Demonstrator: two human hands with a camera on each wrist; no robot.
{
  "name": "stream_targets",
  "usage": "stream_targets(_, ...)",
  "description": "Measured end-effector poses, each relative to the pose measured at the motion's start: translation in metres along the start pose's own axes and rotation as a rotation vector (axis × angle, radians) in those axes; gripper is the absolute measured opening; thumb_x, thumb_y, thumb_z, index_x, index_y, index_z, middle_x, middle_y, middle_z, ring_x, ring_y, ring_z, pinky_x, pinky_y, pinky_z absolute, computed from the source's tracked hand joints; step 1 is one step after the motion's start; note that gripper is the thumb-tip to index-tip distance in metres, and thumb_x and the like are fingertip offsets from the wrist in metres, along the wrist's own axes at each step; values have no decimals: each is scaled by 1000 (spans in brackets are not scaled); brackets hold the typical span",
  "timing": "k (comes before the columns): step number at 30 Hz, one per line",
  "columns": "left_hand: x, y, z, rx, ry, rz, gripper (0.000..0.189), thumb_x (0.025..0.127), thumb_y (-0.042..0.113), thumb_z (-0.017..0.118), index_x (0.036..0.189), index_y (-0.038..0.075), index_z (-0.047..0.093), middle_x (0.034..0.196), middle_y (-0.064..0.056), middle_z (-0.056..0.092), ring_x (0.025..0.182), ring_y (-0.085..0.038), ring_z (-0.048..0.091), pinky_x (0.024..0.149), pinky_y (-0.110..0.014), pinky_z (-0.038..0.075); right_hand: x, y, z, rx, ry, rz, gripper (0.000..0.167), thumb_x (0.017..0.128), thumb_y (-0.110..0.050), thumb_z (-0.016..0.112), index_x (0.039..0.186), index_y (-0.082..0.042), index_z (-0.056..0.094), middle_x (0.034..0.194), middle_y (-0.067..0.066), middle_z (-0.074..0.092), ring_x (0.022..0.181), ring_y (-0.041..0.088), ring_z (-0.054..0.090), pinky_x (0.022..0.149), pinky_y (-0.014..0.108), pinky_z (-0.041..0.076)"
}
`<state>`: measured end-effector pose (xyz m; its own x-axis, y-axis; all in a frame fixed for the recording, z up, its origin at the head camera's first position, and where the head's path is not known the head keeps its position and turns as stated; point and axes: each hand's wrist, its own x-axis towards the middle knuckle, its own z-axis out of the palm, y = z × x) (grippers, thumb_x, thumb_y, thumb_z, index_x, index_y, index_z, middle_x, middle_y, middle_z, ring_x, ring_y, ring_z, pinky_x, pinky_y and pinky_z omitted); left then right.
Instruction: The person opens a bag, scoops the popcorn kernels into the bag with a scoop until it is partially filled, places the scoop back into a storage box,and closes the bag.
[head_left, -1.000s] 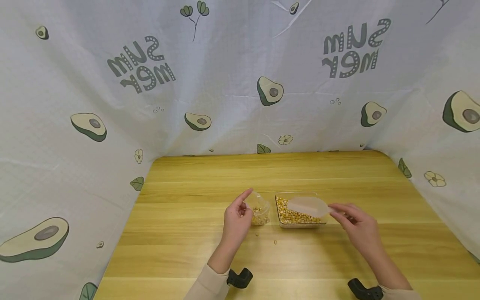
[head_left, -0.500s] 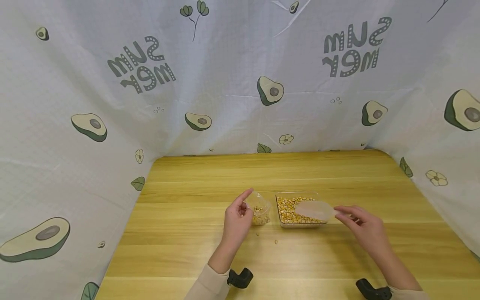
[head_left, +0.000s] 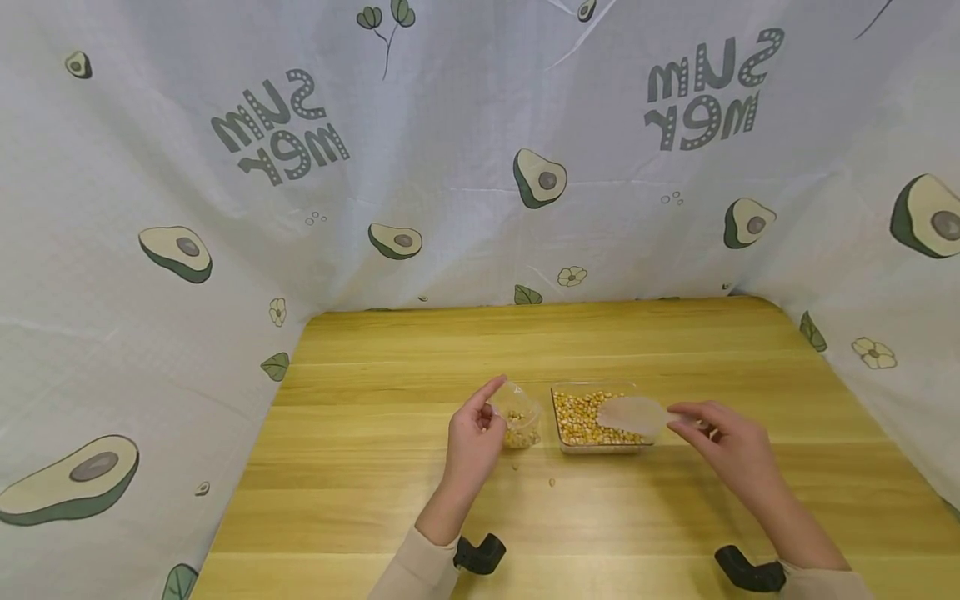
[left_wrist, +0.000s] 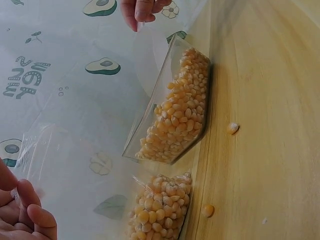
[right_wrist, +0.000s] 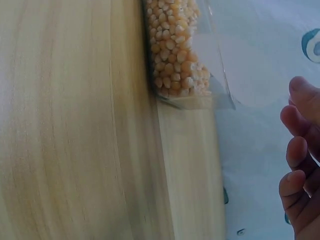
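With its thumb and fingers, my left hand (head_left: pixel 472 446) grips the upper edge of a clear plastic bag (head_left: pixel 527 413), holding its mouth up. Corn kernels fill the bag's bottom, seen closer in the left wrist view as a kernel heap (left_wrist: pixel 157 210). Just right of it stands a clear rectangular container (head_left: pixel 600 450) of yellow corn kernels (head_left: pixel 577 417). My right hand (head_left: pixel 731 450) pinches the handle of a translucent white scoop (head_left: pixel 628 413). The scoop's broad end reaches over the container's right part, its tip dipping inside the rim in the left wrist view.
Two loose kernels lie on the wooden table, one kernel (head_left: pixel 552 482) in front of the container and another kernel (head_left: pixel 514 467) near the bag. A white curtain (head_left: pixel 450 167) printed with avocados hangs behind the table and along both sides.
My right hand has drawn the scoop to the right, uncovering more of the kernels on the container's left side. My left hand and the bag have stayed in place.
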<state>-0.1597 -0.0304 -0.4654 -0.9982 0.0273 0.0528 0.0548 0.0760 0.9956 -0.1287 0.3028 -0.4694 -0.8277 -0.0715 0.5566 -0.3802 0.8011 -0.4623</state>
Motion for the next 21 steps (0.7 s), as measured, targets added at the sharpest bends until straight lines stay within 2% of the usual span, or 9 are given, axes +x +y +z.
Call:
stream_targets(13, 1, -1, -1, 4, -9, -2, 58, 88, -5, 48, 134, 28, 64, 83, -1, 49, 64, -9, 39, 49, -16, 29, 4, -6, 5, 20, -61, -14, 22, 76, 0, 81, 95, -9, 78, 74, -7, 66, 62, -10, 52, 55, 8, 43)
stream_targets(21, 2, -2, -1, 5, -2, 2, 59, 88, -6, 48, 133, 27, 64, 83, -1, 49, 63, -8, 38, 49, -15, 28, 2, -9, 11, 71, -105, 33, 20, 78, -2, 80, 97, -9, 78, 74, -8, 64, 61, -6, 50, 53, 12, 42)
